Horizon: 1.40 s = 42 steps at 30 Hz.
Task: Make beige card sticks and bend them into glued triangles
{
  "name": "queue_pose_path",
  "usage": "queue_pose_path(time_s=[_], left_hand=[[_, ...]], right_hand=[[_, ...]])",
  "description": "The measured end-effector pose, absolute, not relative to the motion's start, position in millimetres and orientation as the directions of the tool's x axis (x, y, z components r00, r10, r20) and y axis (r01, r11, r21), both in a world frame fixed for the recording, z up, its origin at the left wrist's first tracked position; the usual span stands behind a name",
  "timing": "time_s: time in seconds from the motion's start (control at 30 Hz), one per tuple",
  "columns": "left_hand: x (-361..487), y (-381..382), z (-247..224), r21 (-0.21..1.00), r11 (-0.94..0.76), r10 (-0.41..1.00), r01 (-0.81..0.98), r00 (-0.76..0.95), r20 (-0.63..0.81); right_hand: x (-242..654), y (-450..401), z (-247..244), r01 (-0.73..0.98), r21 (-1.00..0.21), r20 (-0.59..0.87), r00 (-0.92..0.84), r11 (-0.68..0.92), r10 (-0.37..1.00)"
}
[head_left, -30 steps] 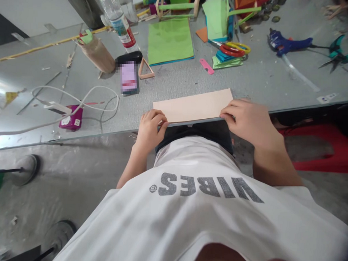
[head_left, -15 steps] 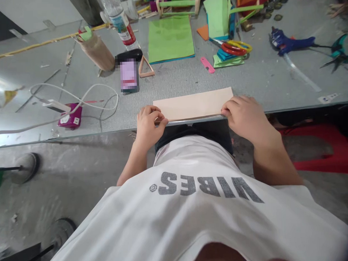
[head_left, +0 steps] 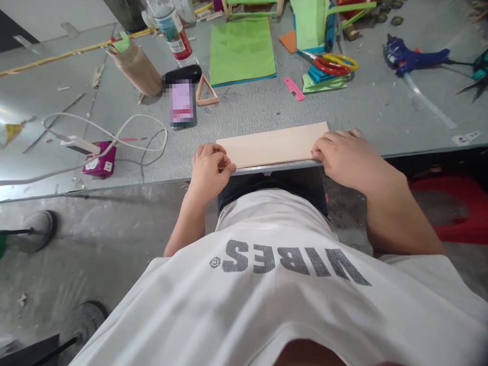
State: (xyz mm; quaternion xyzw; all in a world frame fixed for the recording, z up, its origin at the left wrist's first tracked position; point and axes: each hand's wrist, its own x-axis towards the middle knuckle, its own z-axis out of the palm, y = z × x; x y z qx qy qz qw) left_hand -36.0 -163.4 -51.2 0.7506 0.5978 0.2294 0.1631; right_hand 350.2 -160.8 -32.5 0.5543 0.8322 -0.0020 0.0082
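A pale, flat rectangular board [head_left: 274, 144] lies along the front edge of the grey table [head_left: 249, 110]. My left hand [head_left: 211, 165] grips its left end between thumb and curled fingers. At the right end, my right hand [head_left: 341, 155] pinches the front corner, with its other fingers bent behind the edge. Beyond the board are a small wooden triangle [head_left: 207, 102], a phone [head_left: 182, 102] and a pink cutter [head_left: 294, 89].
Green sheets [head_left: 242, 52], red and yellow scissors [head_left: 331, 65] and a blue glue gun [head_left: 403, 57] lie farther back. On the left stand a bottle [head_left: 174, 36], a brown cup [head_left: 136, 69] and a purple block [head_left: 101, 160] with a white cable.
The view has shifted slightly. My right forearm has swung outward to the right, while both hands keep their places at the board's ends.
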Motion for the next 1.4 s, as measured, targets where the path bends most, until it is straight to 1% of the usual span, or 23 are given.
queue_pose_path(time_s=[0.13,0.33,0.43,0.57,0.67,0.73,0.83,0.9,1.0,1.07,1.13,1.27,1.4], left_hand=[[-34.3,-163.1,-49.5,0.506,-0.229,0.973,0.832,0.179,0.146],[-29.9,-166.8,-46.7,0.472,-0.171,0.984,0.865,0.128,0.123],[-29.2,-166.6,-45.2,0.452,-0.149,0.988,0.879,0.111,0.11],[-30.8,-165.0,-41.7,0.44,-0.148,0.988,0.886,0.117,0.096],[-33.1,-165.3,-39.2,0.436,-0.158,0.987,0.886,0.133,0.089],[-34.5,-166.0,-38.8,0.433,-0.164,0.986,0.886,0.143,0.082],[-35.5,-167.0,-40.8,0.423,-0.179,0.984,0.888,0.157,0.086],[-35.4,-167.2,-43.0,0.416,-0.187,0.982,0.89,0.161,0.096],[-34.6,-167.6,-45.5,0.413,-0.191,0.981,0.89,0.159,0.113],[-34.3,-168.4,-46.4,0.42,-0.202,0.978,0.885,0.161,0.131],[-34.5,-169.5,-46.8,0.427,-0.219,0.974,0.877,0.169,0.152],[-34.2,-170.9,-47.3,0.425,-0.231,0.97,0.875,0.174,0.171],[-30.1,-172.1,-48.8,0.403,-0.263,0.961,0.876,0.202,0.188]], right_hand=[[349.7,-158.5,-30.9,0.921,0.008,-0.024,-0.389,0.389,0.921],[348.0,-154.1,-26.2,0.912,0.061,-0.051,-0.403,0.406,0.914],[348.3,-149.8,-23.1,0.91,0.042,-0.071,-0.409,0.412,0.91],[348.5,-144.6,-20.4,0.919,-0.014,-0.083,-0.393,0.394,0.916],[347.3,-144.9,-18.9,0.926,0.008,-0.103,-0.374,0.377,0.922],[346.0,-147.9,-17.9,0.933,0.026,-0.098,-0.356,0.36,0.93],[340.9,-154.6,-16.1,0.938,0.012,-0.044,-0.346,0.347,0.937],[331.9,-158.7,-14.7,0.925,-0.028,0.003,-0.38,0.38,0.925],[305.7,-161.9,-14.1,0.865,-0.109,0.057,-0.487,0.49,0.872],[282.2,-161.5,-15.4,0.82,-0.134,0.077,-0.551,0.557,0.831],[259.3,-159.2,-17.4,0.795,-0.148,0.086,-0.582,0.588,0.809],[230.8,-151.8,-19.5,0.799,-0.153,0.057,-0.58,0.581,0.813],[224.5,-146.9,-17.8,0.819,-0.14,0.019,-0.56,0.557,0.828]])
